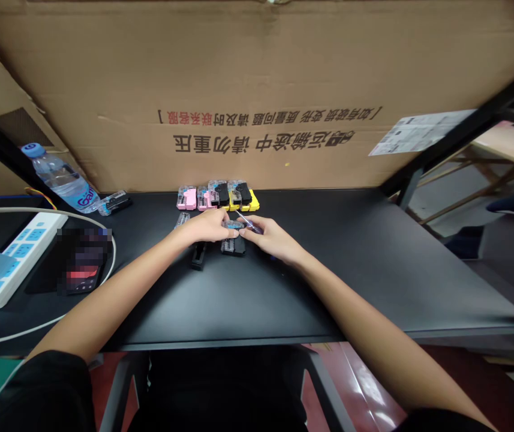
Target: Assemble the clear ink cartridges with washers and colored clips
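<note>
A small black-and-clear plastic case (233,246) is between my two hands above the dark tabletop. My left hand (209,225) is closed, its thumb and fingers gripping the case's upper left part. My right hand (274,238) is closed around a small screwdriver (251,225), whose metal shaft points up and to the left. The right thumb tip also meets the case's right edge. Just below my left hand lies a narrow black piece (198,256). A clear patterned piece (183,220) shows to the left of that hand. The fingers' far sides are hidden.
Pink cases (188,198), yellow cases (252,201) and black cases (221,193) stand along a cardboard wall (265,72). Left are a water bottle (65,180), a clear-and-black case (115,203), a phone (86,264), a white power strip (23,255) and a looping cable (113,252).
</note>
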The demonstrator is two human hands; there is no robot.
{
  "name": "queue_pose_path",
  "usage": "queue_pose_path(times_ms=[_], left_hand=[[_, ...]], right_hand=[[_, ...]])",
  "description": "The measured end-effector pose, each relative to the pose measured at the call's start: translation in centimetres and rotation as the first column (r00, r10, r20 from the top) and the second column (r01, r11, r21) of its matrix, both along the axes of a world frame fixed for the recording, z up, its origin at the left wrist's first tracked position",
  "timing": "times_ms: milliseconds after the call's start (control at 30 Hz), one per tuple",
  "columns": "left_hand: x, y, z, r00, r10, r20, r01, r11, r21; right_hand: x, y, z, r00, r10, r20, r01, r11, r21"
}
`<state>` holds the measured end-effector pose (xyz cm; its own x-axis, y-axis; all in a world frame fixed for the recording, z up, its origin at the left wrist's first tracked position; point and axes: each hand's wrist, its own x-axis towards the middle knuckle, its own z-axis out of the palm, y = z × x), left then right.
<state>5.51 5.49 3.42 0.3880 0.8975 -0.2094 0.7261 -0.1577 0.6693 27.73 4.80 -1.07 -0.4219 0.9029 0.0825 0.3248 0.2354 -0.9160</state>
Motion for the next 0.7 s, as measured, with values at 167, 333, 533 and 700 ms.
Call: queue_pose_path(times_ms=[167,333,533,700], left_hand=[[0.2,-1.3,-0.5,0.994,0.095,0.061,-0.099,0.993,0.069],[-0.9,-1.7,-0.1,0.989,0.034,0.144,-0.020,0.995,-0.095],[-2.0,-1.8,-0.5,0.940,0.055,0.337,-0.044,0.998,-0.042],[-2.1,-2.3,-0.6,0.889,0.080,0.452,-0.102,0.994,0.025]], right_hand=[[0.1,-0.4,-0.4,0.998,-0.066,0.002,0.066,0.998,-0.010],[-0.4,-1.0,-0.1,0.997,-0.045,-0.057,0.046,0.999,0.011],[-0.8,-1.2,0.2,0.992,-0.053,-0.118,0.057,0.998,0.037],[-1.1,-1.7,0.8,0.993,0.024,-0.115,-0.032,0.997,-0.065]])
